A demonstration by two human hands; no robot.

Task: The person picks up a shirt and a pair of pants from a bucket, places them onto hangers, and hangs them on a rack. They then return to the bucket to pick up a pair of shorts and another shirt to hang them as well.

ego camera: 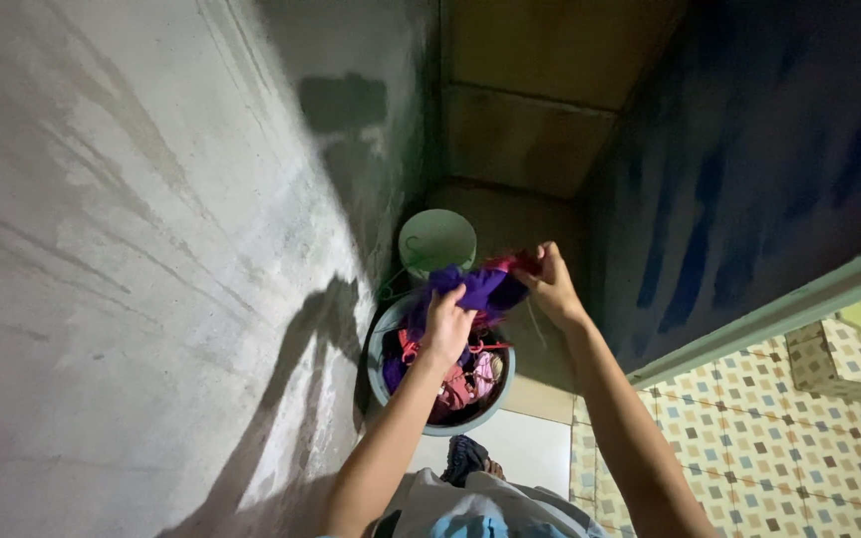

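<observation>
While over 1 basin point(381, 374): 2 hands point(447, 324), 1 purple cloth point(480, 289).

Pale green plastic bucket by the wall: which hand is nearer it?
Left, narrowly. The left hand grips the purple cloth just below the pale green plastic bucket; the right hand holds the cloth's red-edged end, off to the bucket's right.

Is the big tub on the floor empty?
No, the tub is full of pink and red clothes, and both hands hold a purple cloth above it.
</observation>
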